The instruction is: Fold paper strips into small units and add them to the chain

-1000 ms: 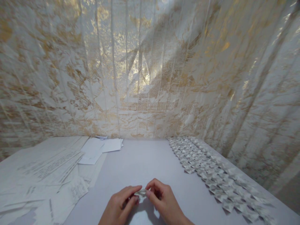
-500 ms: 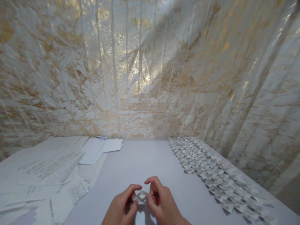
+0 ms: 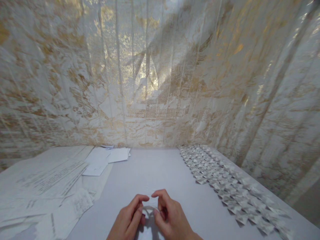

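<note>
A small folded white paper piece [image 3: 149, 209] is held between my two hands near the table's front edge, its upper edge curved in an arch. My left hand [image 3: 130, 216] pinches its left end between thumb and fingers. The right end sits between the thumb and curled fingers of my right hand [image 3: 172, 215]. Both index fingers are bent above the paper, their tips apart. The paper's lower part is in shadow and hard to make out.
Printed sheets [image 3: 50, 180] overlap on the left, with blank white slips [image 3: 117, 155] at the back. Rows of small folded paper pieces [image 3: 225, 183] run along the right side of the table [image 3: 147, 170]. A patterned curtain [image 3: 155, 73] hangs behind.
The paper between my hands shows a curved arch where it showed a diamond-like fold before. My fingers have shifted slightly, and the whole view has moved a little.
</note>
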Motion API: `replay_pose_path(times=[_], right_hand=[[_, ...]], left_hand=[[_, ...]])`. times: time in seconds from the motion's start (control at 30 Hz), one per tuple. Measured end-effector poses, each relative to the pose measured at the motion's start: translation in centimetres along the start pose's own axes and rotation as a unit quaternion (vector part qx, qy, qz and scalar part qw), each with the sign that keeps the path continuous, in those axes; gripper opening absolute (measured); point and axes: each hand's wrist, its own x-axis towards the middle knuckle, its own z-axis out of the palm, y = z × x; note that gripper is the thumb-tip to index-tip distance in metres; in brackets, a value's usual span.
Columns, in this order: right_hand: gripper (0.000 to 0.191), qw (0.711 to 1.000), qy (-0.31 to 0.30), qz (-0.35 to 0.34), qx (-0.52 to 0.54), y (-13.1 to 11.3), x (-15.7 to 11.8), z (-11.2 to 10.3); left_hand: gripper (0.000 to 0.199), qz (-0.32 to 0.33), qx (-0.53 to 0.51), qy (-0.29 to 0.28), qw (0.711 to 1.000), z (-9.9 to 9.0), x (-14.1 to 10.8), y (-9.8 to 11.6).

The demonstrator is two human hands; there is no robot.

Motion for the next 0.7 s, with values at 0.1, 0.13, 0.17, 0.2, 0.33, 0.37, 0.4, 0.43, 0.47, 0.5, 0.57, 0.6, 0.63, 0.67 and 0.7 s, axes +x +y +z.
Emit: replay_pose_path(times=[0.1,0.13,0.17,0.2,0.33,0.37,0.4,0.43,0.47,0.5,0.57,0.6,0.63,0.67,0.7], right_hand=[[0.039,1.0,0.003,-0.006,-0.007,0.1,0.0,0.0],[0.038,1.0,0.003,-0.007,-0.009,0.1,0.0,0.0],[0.038,1.0,0.003,-0.009,-0.009,0.1,0.0,0.0],[0.038,1.0,0.002,-0.01,-0.007,0.1,0.0,0.0],[0.039,1.0,-0.002,0.003,-0.001,0.1,0.0,0.0],[0.04,1.0,-0.003,0.006,-0.002,0.1,0.0,0.0],[0.041,1.0,-0.002,0.007,-0.005,0.1,0.0,0.0],[0.042,1.0,-0.002,0.008,-0.008,0.1,0.0,0.0],[0.044,1.0,-0.002,0.008,-0.013,0.1,0.0,0.0],[0.045,1.0,-0.005,0.009,-0.018,0.1,0.0,0.0],[0.048,0.999,-0.014,0.011,-0.032,0.1,0.0,-0.1],[0.048,0.999,-0.02,0.013,-0.039,0.2,0.0,-0.1],[0.049,0.998,-0.027,0.013,-0.046,0.2,0.0,0.0],[0.049,0.998,-0.035,0.013,-0.051,0.3,0.0,0.0],[0.05,0.998,-0.043,0.014,-0.054,0.3,0.1,0.0]], left_hand=[[0.034,-0.006,-0.004,0.01,1.0,0.1,-0.1,0.2],[0.033,-0.007,-0.004,0.016,1.0,0.1,-0.1,0.3],[0.033,-0.007,-0.004,0.017,1.0,0.2,-0.1,0.3],[0.032,-0.006,-0.004,0.016,1.0,0.3,-0.1,0.4],[0.029,-0.001,-0.001,0.022,1.0,0.5,-0.1,0.6],[0.027,-0.001,0.004,0.025,1.0,0.5,-0.1,0.7],[0.026,-0.002,0.011,0.026,1.0,0.4,-0.1,0.8],[0.024,-0.005,0.022,0.024,0.999,0.4,-0.1,0.9],[0.023,-0.008,0.036,0.02,0.999,0.4,-0.1,1.1],[0.022,-0.009,0.052,0.015,0.999,0.4,-0.1,1.2],[0.019,0.0,0.079,0.003,0.997,0.4,-0.1,1.3],[0.018,0.009,0.088,-0.003,0.996,0.5,-0.1,1.3],[0.018,0.02,0.094,-0.008,0.995,0.6,-0.2,1.3],[0.017,0.029,0.098,-0.014,0.995,0.7,-0.2,1.2],[0.018,0.036,0.102,-0.02,0.994,0.8,-0.2,1.1]])
